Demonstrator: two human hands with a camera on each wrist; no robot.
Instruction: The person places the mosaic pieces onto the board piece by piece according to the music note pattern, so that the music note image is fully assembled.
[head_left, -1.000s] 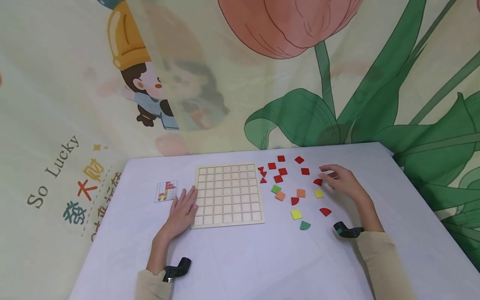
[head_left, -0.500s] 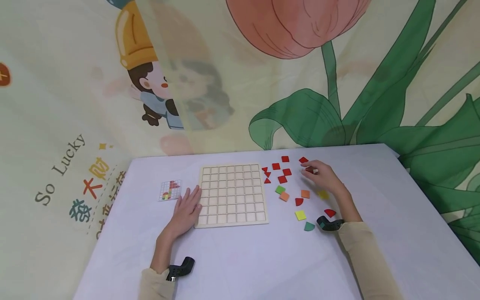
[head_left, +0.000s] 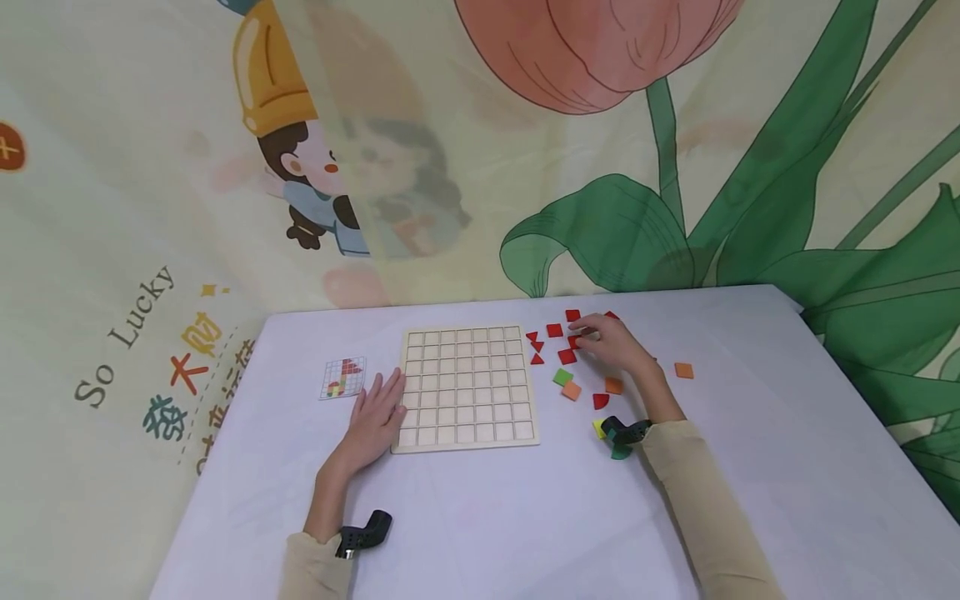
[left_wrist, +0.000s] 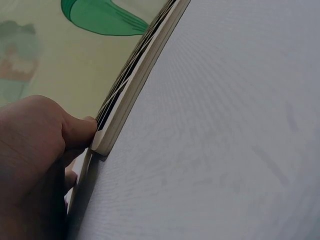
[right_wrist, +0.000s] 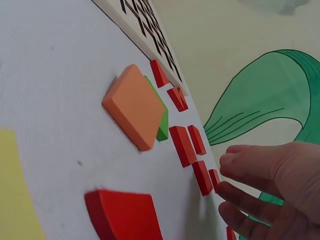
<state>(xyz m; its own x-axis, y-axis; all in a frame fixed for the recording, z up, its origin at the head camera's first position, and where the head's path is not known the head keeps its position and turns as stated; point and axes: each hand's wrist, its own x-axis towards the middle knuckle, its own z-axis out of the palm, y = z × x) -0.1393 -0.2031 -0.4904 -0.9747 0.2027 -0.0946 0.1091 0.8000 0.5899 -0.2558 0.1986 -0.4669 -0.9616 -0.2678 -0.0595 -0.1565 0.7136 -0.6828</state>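
In the head view my left hand lies with straight fingers along the left edge of a wooden grid board. The left wrist view shows its thumb against the board's corner. My right hand hovers over a group of red square tiles, fingers extended and holding nothing. One red square shows partly beneath its fingertips. From the right wrist, an orange tile overlaps a green one, and a red tile is close in front. Small red triangles sit by the board's right edge.
A small printed pattern card lies left of the board. Right of it are a red quarter-circle, a yellow tile, a dark green piece and an orange square. A printed curtain hangs behind the white table.
My right hand has moved left across the tiles, from a red quarter-circle to the red squares. An orange square at the right has come into sight. The left hand stays put.
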